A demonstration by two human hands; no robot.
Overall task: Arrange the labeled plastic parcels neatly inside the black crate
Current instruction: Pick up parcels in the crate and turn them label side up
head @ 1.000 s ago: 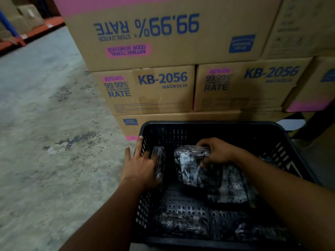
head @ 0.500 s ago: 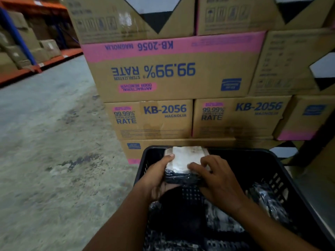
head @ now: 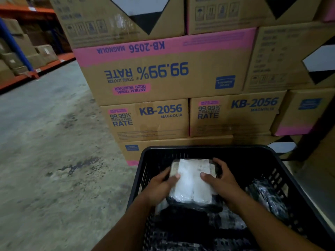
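A black perforated crate (head: 203, 151) fills the lower right of the head view. Inside its far left part I hold a plastic parcel with a white label (head: 192, 180) facing up. My left hand (head: 159, 187) grips its left edge with the thumb on the label. Its right edge is held by my right hand (head: 223, 182), fingers curled over the far corner. More dark plastic parcels (head: 268, 196) lie against the crate's right wall and across its floor (head: 223, 221), partly hidden under my arms.
Stacked cardboard boxes (head: 163, 78) printed KB-2056 rise right behind the crate. Bare concrete floor (head: 45, 151) stretches to the left. Orange and blue shelving (head: 27, 69) with cartons stands far left. A pale surface (head: 315, 187) borders the crate on the right.
One second ago each hand touched a separate parcel low in the crate. Now both hands hold one parcel, its white label turned up, and the view has tilted upward.
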